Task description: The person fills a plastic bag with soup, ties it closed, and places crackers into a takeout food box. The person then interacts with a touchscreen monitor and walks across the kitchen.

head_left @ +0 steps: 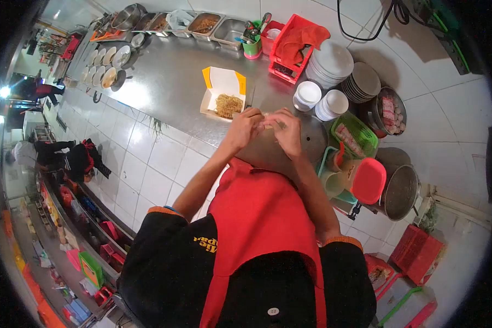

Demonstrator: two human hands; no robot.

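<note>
Shiny steel counter (164, 82) holds an open, angular cardboard box (223, 81) of tangled noodles (228, 105) as left hand (247, 127) and right hand (285, 130), forearms converging, pinch a small, indistinct item (267, 123).

White tiled floor (139, 150) beside a long steel counter (164, 71).

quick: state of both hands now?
Left hand: fingers curled, close to the right; whether it holds anything can't be told.
Right hand: fingers bent inward; grip contents can't be told either.
</note>
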